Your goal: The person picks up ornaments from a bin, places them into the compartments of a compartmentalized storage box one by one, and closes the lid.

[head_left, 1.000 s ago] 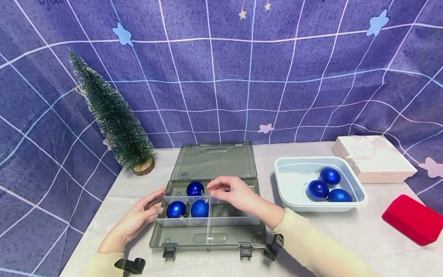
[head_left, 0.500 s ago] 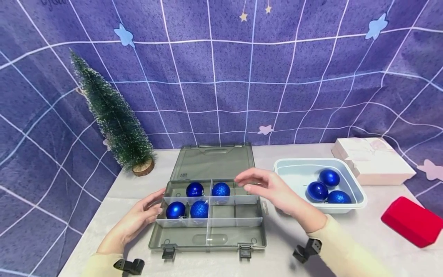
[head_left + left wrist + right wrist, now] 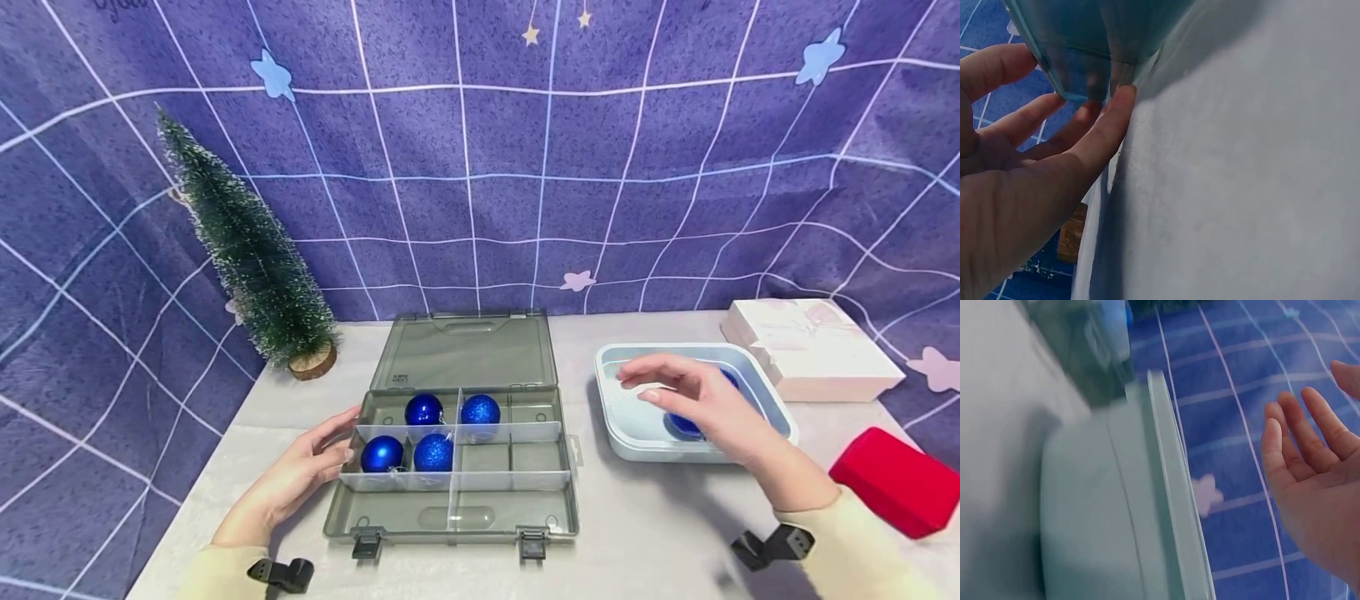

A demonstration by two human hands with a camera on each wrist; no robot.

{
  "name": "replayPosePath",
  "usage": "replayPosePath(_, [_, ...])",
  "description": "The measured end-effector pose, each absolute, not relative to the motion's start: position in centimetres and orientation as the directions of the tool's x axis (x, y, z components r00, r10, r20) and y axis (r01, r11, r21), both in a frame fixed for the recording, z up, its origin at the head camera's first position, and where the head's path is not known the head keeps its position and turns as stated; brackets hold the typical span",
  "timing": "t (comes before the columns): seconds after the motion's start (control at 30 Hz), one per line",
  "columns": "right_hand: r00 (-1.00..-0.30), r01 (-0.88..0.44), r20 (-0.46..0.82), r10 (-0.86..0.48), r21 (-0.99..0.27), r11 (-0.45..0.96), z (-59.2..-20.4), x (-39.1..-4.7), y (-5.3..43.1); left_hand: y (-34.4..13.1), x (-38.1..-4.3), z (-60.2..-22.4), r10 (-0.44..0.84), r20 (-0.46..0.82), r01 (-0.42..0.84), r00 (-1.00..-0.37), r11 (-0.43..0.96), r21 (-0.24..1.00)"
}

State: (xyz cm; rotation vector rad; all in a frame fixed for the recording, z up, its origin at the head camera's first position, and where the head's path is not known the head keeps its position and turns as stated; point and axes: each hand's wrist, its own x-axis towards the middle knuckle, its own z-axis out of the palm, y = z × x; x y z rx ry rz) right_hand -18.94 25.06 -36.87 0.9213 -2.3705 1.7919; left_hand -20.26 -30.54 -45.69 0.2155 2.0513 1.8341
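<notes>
A smoky-grey plastic divider box [image 3: 515, 500] lies with its lid back. Blue Christmas baubles sit inside: a shiny one [image 3: 423, 410] and a glittery one [image 3: 480, 410] in the back row, a matte one [image 3: 382, 454] and another glittery one [image 3: 433, 453] in the middle row. My left hand [image 3: 296, 475] rests on the box's left side, its fingertips [image 3: 1124, 97] touching the wall. My right hand [image 3: 708, 408] hovers over a white plastic tub [image 3: 611, 396] with nothing in its loosely bent fingers. It partly hides the blue baubles [image 3: 682, 426] in the tub.
At the back left stands a small artificial Christmas tree [image 3: 243, 250] on a wooden base. A white gift box [image 3: 817, 350] is behind the tub, and a red box [image 3: 896, 482] lies at the right. A purple grid-patterned curtain [image 3: 502, 208] hangs behind the table.
My right hand has let go of the glittery bauble in the box's back row and swung right, over the white tub. The left hand has stayed at the box's left side.
</notes>
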Motion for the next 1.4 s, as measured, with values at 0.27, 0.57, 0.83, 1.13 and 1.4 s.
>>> replayPosePath(0.27, [-0.853, -0.457, 0.342, -0.394, -0.853, 0.250, -37.3, -20.2, 30.1, -30.7, -20.3, -45.7, 0.372, -0.173, -0.131, -0.912, 0.135, 0.982])
replayPosePath(0.57, [-0.898, -0.369, 0.199, -0.391, -0.826, 0.426, -40.0, -20.7, 33.6, -30.6, -20.3, -45.8, 0.371, -0.175, -0.133, -0.912, 0.135, 0.982])
replayPosePath(0.83, [-0.905, -0.360, 0.144, -0.399, -0.760, 0.541, -40.4, -21.0, 34.1, -30.6, -20.4, -45.8, 0.368, -0.175, -0.131, -0.913, 0.141, 0.981])
replayPosePath(1.13, [-0.870, -0.410, 0.089, -0.484, -0.676, 0.612, -40.8, -21.7, 34.0, -30.6, -20.3, -46.0, 0.373, -0.160, -0.124, -0.914, 0.119, 0.985])
replayPosePath(1.4, [-0.887, -0.393, 0.047, -0.459, -0.597, 0.699, -41.2, -22.0, 33.6, -30.5, -20.4, -46.1, 0.383, -0.134, -0.116, -0.914, 0.070, 0.991])
